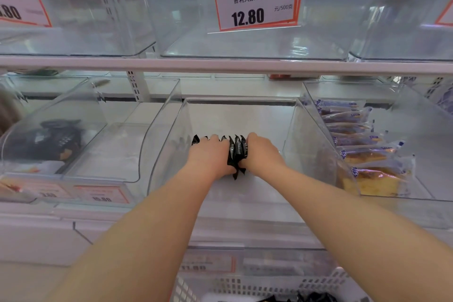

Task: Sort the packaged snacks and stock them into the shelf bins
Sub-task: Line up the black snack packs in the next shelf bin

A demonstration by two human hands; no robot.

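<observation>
Both hands, left hand (210, 154) & right hand (262, 152), grip black packets (236, 152); fingertips hidden.

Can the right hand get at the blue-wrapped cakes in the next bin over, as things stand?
Probably not directly. The right hand is down inside the middle bin, holding the black packets together with the left hand; the clear wall stands between it and the blue-wrapped cakes.

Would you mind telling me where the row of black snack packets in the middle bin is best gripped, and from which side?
Probably by its two ends, from above. The black packets stand on edge, side by side, so squeezing inward holds them as one block, as the left hand and right hand do in the clear middle bin.
</observation>
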